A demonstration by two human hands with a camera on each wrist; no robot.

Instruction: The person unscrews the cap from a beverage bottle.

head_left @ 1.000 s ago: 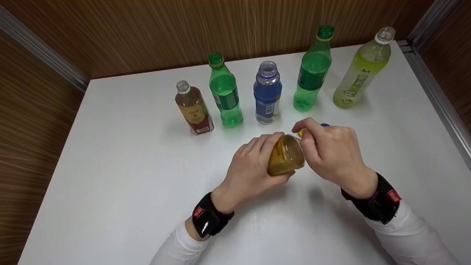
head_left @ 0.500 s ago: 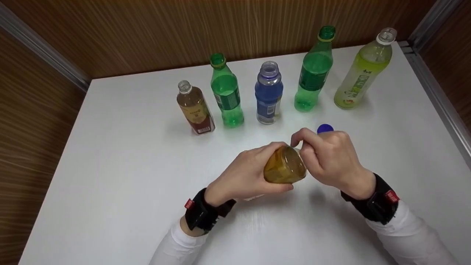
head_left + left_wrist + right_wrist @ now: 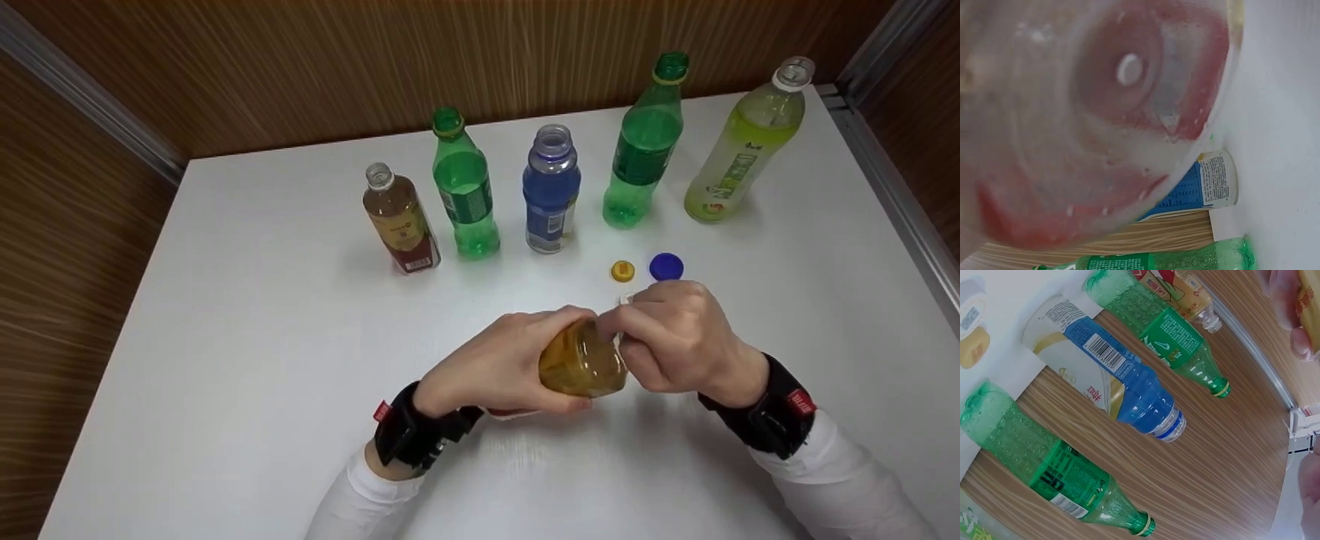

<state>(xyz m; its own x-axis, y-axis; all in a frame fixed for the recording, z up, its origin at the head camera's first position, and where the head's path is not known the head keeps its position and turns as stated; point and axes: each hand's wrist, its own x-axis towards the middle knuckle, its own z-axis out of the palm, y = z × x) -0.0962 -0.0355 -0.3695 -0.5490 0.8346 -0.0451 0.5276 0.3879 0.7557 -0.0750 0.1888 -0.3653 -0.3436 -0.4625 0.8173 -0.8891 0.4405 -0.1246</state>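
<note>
My left hand (image 3: pixel 514 367) grips a tilted amber plastic bottle (image 3: pixel 574 364) with a yellow label. In the left wrist view, the bottle's clear base (image 3: pixel 1129 112) is very close, with red showing through. My right hand (image 3: pixel 679 337) has its fingers curled at the bottle's top end, hiding the neck and any cap. Beyond it on the table lie a yellow cap (image 3: pixel 622 271) and a blue cap (image 3: pixel 666 267). A white cap (image 3: pixel 971 301) also appears in the right wrist view, mostly hidden by the right hand in the head view.
Several uncapped bottles stand in a row behind: a brown tea bottle (image 3: pixel 401 225), a green bottle (image 3: pixel 465 187), a blue-labelled bottle (image 3: pixel 551 199), another green bottle (image 3: pixel 643 150) and a yellow-green bottle (image 3: pixel 742 157). A wood-grain panel (image 3: pixel 337 67) backs the white table (image 3: pixel 240 315).
My left hand and the bottle have moved down toward my body. My right hand has also come down, its index finger now overlapping the bottle's shoulder, uncovering the yellow and blue caps.
</note>
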